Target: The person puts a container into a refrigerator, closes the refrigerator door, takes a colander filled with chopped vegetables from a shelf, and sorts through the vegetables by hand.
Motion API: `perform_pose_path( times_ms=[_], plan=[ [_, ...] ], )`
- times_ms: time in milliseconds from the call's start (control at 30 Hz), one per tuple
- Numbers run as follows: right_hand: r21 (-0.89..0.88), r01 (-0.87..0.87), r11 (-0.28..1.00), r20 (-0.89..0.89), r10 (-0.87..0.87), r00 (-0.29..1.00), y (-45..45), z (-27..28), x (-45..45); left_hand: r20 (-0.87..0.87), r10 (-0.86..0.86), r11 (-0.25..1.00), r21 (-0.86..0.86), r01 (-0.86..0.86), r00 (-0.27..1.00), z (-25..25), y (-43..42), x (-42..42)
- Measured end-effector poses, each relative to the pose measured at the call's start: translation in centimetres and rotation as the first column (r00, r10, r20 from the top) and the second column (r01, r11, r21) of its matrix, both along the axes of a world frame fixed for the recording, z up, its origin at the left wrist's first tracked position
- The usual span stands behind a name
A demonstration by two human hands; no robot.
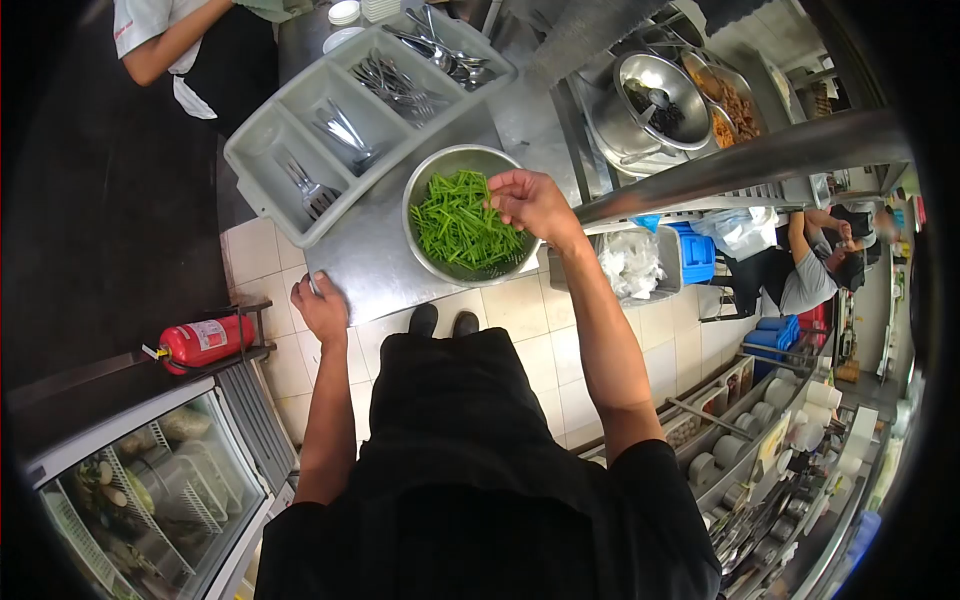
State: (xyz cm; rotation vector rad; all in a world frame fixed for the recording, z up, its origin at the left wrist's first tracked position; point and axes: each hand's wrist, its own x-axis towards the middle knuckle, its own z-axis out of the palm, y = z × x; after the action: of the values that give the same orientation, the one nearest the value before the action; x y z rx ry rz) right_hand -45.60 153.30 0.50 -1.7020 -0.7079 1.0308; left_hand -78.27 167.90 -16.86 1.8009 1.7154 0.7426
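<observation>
A round metal colander [412, 222] stands on the steel table [385, 275], filled with thin cut green vegetable strips [460, 222]. My right hand [530, 207] is over its right rim, thumb and fingers curled together at the edge of the greens. Whatever is between those fingertips is too small to make out. At the near left corner of the table, my left hand [322, 309] has its fingers closed round the edge. Beyond the colander lies a grey cutlery tray [373, 172] with forks, knives and spoons in separate compartments.
Right of the table are a plastic-lined bin [672, 262], a metal rail [740, 170] and a steel bowl [690, 75]. A fire extinguisher [208, 341] and a glass-door fridge [150, 480] are at left. One person [165, 45] stands far left; another [810, 275] is at right.
</observation>
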Motion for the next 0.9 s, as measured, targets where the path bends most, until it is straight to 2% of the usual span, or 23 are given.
perform_pose_path(
  times_ms=[267, 533, 767, 900],
  plan=[
    [0.011, 0.011, 1.0, 0.032, -0.012, 0.999, -0.8, -0.1, -0.1, -0.007, 0.018, 1.0, 0.007, -0.018, 1.0, -0.3, 0.0, -0.1],
    [0.095, 0.026, 0.995, 0.082, -0.034, 0.996, -1.0, -0.3, -0.4, 0.003, 0.029, 1.0, 0.013, -0.029, 1.0, -0.2, -0.1, 0.0],
    [0.046, 0.015, 0.999, 0.04, -0.016, 0.999, -0.8, -0.9, -0.5, 0.009, 0.038, 0.999, 0.01, -0.038, 0.999, -0.2, 0.0, 0.0],
    [0.123, 0.021, 0.992, 0.058, -0.028, 0.998, -0.7, -1.8, -0.6, 0.013, 0.053, 0.999, -0.006, -0.053, 0.998, 0.0, -0.1, 0.1]
  ],
)
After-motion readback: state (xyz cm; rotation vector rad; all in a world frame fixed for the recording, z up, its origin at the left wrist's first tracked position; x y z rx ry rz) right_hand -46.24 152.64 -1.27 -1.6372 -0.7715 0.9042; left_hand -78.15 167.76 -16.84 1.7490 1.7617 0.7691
